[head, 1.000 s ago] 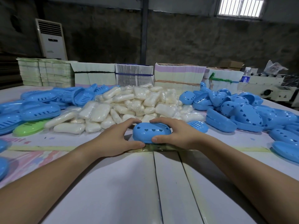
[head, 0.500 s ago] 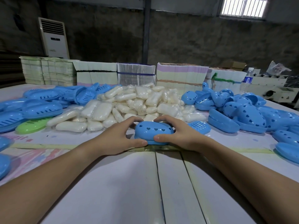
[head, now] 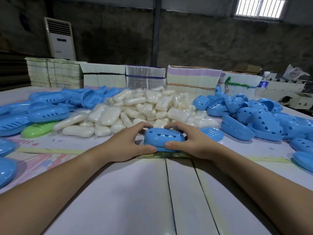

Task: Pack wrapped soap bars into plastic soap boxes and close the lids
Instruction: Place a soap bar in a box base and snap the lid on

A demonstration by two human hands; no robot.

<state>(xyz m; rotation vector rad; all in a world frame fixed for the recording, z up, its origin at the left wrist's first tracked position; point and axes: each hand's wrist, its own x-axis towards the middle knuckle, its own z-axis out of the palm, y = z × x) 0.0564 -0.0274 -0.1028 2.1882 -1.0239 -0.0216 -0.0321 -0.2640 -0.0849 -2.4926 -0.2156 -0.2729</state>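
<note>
Your left hand (head: 125, 143) and right hand (head: 189, 143) have closed in tighter around the box (head: 164, 139). Both thumbs now pinch its near rim, fingers curl over its far edge, and its lid sits lower on the base.

We see two bare forearms, both uncovered from the lower frame edge to the wrists, with no sleeves, watch, bracelet or glove on them. Our left hand (head: 128, 143) and right hand (head: 191, 141) carry no rings. The fingers (head: 144, 148) are slim, with short, unpainted nails. No marks or tattoos show on the arms.
</note>
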